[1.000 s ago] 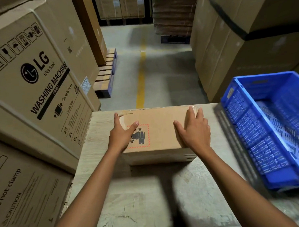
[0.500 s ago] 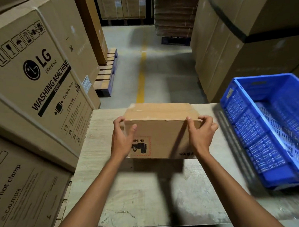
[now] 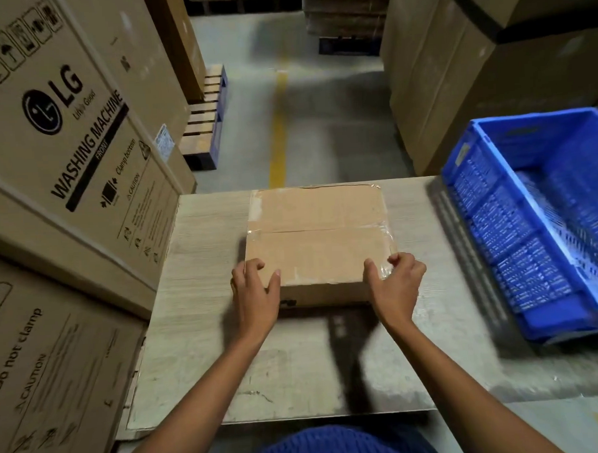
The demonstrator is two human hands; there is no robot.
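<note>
My left hand (image 3: 254,296) and right hand (image 3: 394,287) gripped the box (image 3: 316,232) by its near corners, and one shove could have tipped it off the table's (image 3: 205,299) far edge.

Brown cardboard box (image 3: 316,232), flaps closed, clear tape along the centre seam and edges. Lies flat, seam side up, at the far middle of the table (image 3: 202,251).

A box (image 3: 317,239) lay on the table (image 3: 205,299), with the left hand (image 3: 256,296) and right hand (image 3: 394,290) at its near corners. A crate (image 3: 503,238) sat to its right, seemingly on the table's edge. Stacked cartons (image 3: 64,134) stood to the left, and a pallet (image 3: 205,120) lay beyond them.
</note>
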